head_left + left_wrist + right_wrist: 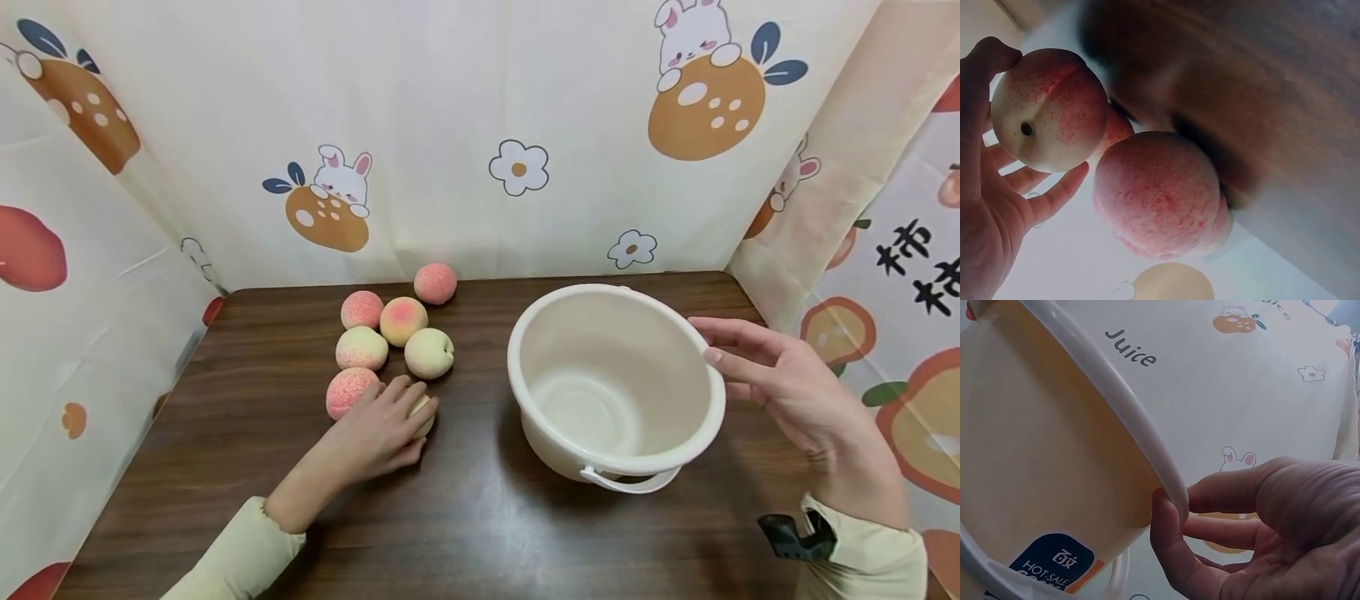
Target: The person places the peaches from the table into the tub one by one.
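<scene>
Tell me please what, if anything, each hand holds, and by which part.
The right hand pinches the bucket by its rim; the left hand grips a peach by its sides.

Smooth plastic bucket (622,358), matt-skinned peaches (403,322), glossy wood-grain tabletop (465,525)

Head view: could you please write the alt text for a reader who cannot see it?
A person's left hand grips a peach beside six other peaches on a dark table, while the right hand holds a white bucket by its rim. Behind is pale cloth printed with rabbits, fruit and flowers.
</scene>
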Action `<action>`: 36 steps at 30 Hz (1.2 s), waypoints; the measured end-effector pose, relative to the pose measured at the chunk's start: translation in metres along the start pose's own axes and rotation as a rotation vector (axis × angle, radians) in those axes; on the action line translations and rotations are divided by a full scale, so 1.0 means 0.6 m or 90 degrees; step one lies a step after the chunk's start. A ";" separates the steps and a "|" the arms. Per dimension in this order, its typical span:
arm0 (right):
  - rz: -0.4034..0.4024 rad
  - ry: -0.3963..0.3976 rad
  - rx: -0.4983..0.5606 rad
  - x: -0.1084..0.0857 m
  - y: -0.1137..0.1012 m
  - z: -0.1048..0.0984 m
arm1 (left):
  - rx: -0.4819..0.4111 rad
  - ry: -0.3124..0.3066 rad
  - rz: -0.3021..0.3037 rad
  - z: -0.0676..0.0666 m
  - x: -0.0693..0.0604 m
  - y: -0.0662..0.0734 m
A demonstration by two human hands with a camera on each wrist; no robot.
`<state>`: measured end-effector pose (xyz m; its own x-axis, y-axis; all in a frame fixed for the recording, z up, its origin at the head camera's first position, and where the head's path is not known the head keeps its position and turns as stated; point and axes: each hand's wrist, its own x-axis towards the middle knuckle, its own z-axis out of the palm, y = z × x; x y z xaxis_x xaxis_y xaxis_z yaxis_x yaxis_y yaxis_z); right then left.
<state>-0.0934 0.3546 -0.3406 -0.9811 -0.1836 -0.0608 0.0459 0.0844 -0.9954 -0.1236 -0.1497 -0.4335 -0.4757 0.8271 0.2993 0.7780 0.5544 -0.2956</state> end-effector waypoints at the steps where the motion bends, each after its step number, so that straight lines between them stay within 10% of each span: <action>1: -0.001 -0.002 -0.001 0.000 0.001 0.000 | 0.002 0.005 0.002 -0.002 0.002 0.000; 15: 0.015 0.009 -0.026 0.000 -0.003 0.007 | 0.071 0.050 0.034 -0.103 0.071 -0.020; 36: -0.002 -0.016 -0.029 0.001 0.000 0.005 | 0.005 0.131 0.058 -0.211 0.190 -0.035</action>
<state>-0.0933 0.3513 -0.3410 -0.9761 -0.2089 -0.0600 0.0337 0.1277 -0.9912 -0.1423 -0.0785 -0.2784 -0.3090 0.8381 0.4495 0.8102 0.4795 -0.3371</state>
